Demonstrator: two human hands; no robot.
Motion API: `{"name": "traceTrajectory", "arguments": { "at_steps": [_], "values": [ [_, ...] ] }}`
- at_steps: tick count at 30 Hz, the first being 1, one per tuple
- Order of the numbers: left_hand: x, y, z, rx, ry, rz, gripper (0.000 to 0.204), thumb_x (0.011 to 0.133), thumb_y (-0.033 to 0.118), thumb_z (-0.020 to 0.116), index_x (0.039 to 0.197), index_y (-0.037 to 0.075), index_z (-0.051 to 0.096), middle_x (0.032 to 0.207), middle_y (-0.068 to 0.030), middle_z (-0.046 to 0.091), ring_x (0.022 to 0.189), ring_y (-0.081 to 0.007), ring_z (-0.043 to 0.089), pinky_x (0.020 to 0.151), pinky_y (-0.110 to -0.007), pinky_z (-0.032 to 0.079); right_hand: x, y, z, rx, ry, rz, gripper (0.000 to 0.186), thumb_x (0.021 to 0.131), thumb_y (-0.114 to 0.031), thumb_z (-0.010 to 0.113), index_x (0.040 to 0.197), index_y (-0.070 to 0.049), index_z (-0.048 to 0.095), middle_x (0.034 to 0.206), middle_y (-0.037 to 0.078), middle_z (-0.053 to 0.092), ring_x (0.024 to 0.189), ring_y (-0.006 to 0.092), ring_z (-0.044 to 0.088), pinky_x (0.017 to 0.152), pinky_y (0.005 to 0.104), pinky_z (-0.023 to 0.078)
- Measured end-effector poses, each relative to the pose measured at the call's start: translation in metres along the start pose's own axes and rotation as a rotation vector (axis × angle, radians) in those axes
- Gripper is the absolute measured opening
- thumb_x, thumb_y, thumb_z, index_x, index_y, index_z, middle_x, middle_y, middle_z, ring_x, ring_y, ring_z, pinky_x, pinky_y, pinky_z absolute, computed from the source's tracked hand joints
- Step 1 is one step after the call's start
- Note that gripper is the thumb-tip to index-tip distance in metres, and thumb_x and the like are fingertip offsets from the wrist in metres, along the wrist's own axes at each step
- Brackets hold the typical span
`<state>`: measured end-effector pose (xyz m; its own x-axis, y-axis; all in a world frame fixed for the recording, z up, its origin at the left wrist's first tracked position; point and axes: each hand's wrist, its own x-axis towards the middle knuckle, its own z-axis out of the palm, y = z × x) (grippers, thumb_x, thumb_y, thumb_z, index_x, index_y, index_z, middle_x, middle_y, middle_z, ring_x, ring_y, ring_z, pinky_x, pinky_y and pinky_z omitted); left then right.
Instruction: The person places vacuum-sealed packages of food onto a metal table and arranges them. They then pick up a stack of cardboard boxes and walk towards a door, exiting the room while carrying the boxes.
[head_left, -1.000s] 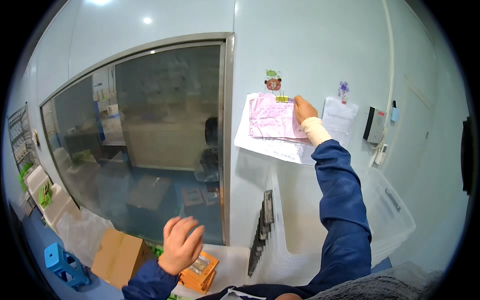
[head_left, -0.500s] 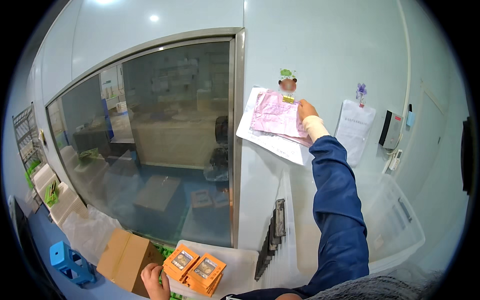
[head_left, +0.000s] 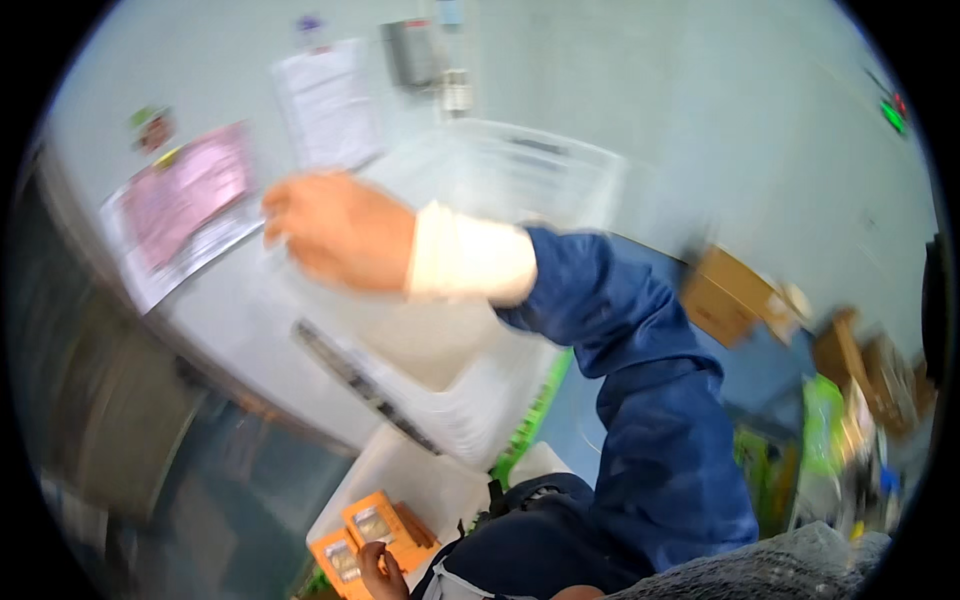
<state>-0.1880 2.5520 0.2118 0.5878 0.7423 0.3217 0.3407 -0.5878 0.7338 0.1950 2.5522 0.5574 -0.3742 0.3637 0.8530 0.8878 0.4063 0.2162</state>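
Note:
My right hand (head_left: pixel 340 232), smeared by motion, hovers over the clear plastic tubs (head_left: pixel 590 185) with its fingers partly bent. I see nothing in it, though the blur hides the finger detail. Apart from its fingertips, to the left, a crumpled pink sheet (head_left: pixel 205 190) hangs on the wall over white papers (head_left: pixel 150 280). Down at the lower edge my left hand (head_left: pixel 380 572) is partly in view, fingers apart, beside several flat orange boxes (head_left: pixel 385 530). These lie on a white surface (head_left: pixel 375 460); whether the hand touches them is unclear.
Another white paper (head_left: pixel 325 105) hangs on the wall near a grey wall device (head_left: pixel 410 55). Cardboard boxes (head_left: pixel 725 290) stand on the blue floor at the right, with a bright green bag (head_left: pixel 822 420) nearer. A dark window (head_left: pixel 110 400) fills the lower left.
My right hand has let go of the pink sheet's edge and come away from the wall. The view has swung right, and the boxes on the floor now show.

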Motion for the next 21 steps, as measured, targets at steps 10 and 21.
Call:
{"name": "traceTrajectory", "arguments": {
  "at_steps": [10,21],
  "values": [
    [0.051,0.045,0.131,-0.532,-0.913,0.311,0.021,0.079,-0.004,0.053,0.1,-0.001,0.052,0.103,-0.014,0.05,0.085,-0.0214,0.059,0.074,-0.029,0.05,-0.302,-0.253,-0.131,-0.2,-0.007,1.356,0.017,0.082,-0.013,0.051,0.095,-0.002,0.054,0.103,0.015,0.054,0.096,0.0317,0.051,0.083,0.0364,0.041],
    [-0.004,0.299,0.271,-1.187,-1.886,-0.306,0.051,0.091,0.036,0.037,0.13,0.007,0.028,0.132,-0.0113,0.035,0.12,-0.0223,0.038,0.099,-0.036,0.029,-0.343,-0.299,-0.156,-0.57,-0.073,1.161,0.026,0.083,-0.022,0.047,0.101,-0.005,0.055,0.111,0.015,0.052,0.108,0.0286,0.045,0.096,0.0425,0.03]
  ]
}}
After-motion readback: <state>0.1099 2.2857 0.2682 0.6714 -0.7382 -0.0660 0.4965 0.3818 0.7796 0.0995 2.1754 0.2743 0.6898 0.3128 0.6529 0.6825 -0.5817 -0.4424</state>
